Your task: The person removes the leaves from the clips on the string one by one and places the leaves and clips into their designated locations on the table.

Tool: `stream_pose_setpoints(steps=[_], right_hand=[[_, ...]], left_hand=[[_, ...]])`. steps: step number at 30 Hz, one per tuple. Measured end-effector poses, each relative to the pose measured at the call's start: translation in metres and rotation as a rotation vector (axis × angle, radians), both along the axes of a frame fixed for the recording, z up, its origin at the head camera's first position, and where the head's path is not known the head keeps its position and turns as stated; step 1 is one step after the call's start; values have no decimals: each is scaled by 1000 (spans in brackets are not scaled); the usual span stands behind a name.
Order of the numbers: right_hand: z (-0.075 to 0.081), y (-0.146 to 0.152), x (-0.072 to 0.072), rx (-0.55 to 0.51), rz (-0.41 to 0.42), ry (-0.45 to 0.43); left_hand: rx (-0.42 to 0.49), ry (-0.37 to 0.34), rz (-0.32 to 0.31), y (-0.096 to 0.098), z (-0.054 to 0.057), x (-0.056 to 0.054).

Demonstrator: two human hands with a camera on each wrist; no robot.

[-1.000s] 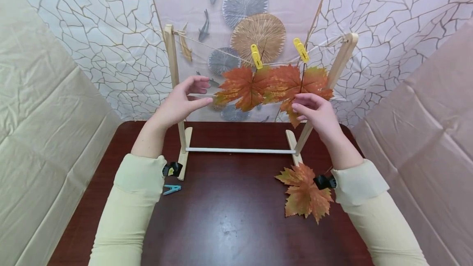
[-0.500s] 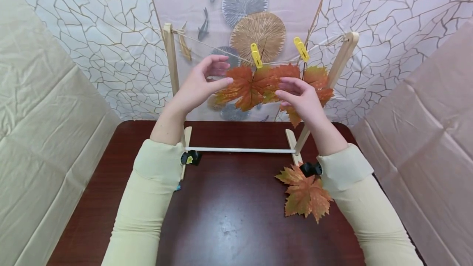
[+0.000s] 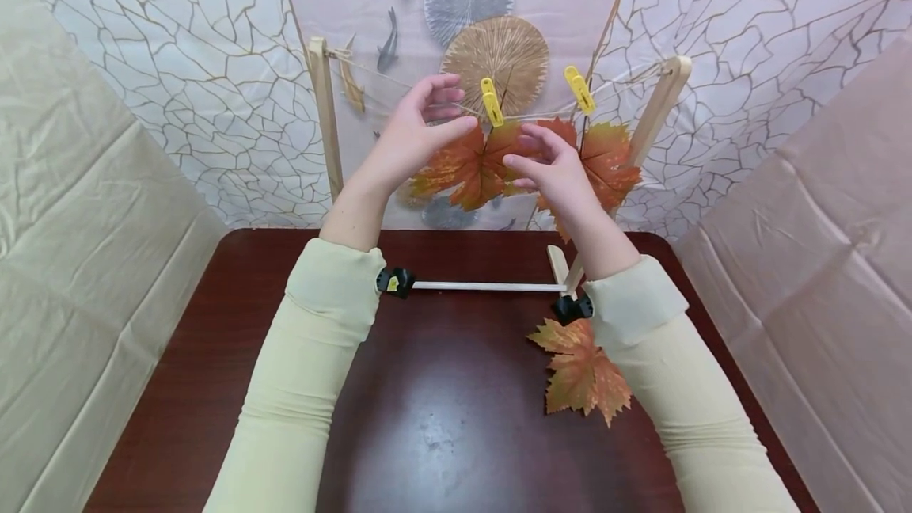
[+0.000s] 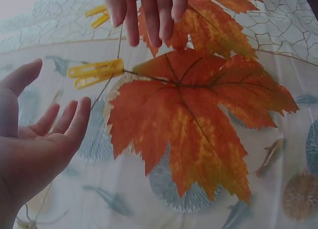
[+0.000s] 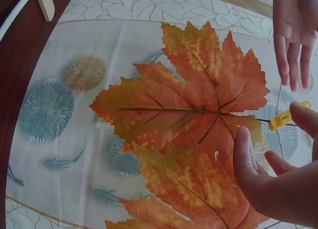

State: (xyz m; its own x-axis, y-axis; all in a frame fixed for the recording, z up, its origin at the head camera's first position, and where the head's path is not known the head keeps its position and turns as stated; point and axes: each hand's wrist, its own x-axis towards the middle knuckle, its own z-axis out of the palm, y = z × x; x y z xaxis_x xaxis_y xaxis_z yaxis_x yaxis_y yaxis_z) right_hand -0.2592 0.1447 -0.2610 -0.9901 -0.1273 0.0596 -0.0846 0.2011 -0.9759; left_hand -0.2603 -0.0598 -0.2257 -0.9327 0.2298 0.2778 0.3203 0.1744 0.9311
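Note:
Two orange-red maple leaves hang from a string by yellow clothespins. The left leaf (image 4: pixel 184 114) is held by its clothespin (image 3: pixel 492 103); the right leaf (image 3: pixel 609 165) by another clothespin (image 3: pixel 580 90). My left hand (image 3: pixel 420 129) is raised just left of the left clothespin, fingers apart from the thumb, holding nothing. In the left wrist view its fingertips lie close to the string and clothespin. My right hand (image 3: pixel 552 169) hovers in front of the two leaves, fingers loosely bent and holding nothing. It covers part of both leaves in the head view.
A wooden frame with a left post (image 3: pixel 325 113), a right post (image 3: pixel 659 113) and a white crossbar (image 3: pixel 488 286) stands on the dark red table (image 3: pixel 427 386). Another maple leaf (image 3: pixel 580 370) lies on the table by the right forearm. Patterned cloth hangs behind.
My left hand has moved right and up to the left clothespin. My right hand has moved left and up across the leaves. My left sleeve now covers the blue clothespin on the table.

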Motion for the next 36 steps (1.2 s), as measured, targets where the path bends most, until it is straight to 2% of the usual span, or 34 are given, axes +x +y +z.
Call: stream_pose_setpoints(steps=[10, 18, 22, 26, 36], right_hand=[[6, -13, -15, -47, 1, 2], [3, -17, -23, -46, 22, 22], [2, -19, -26, -4, 28, 32], [0, -22, -28, 58, 18, 42], [-8, -30, -30, 142, -66, 174]], left_hand=[[-4, -36, 54, 19, 12, -8], [2, -41, 140, 33, 12, -18], [17, -21, 180, 37, 12, -21], [14, -7, 188, 40, 12, -22], [-27, 38, 198, 42, 11, -22]])
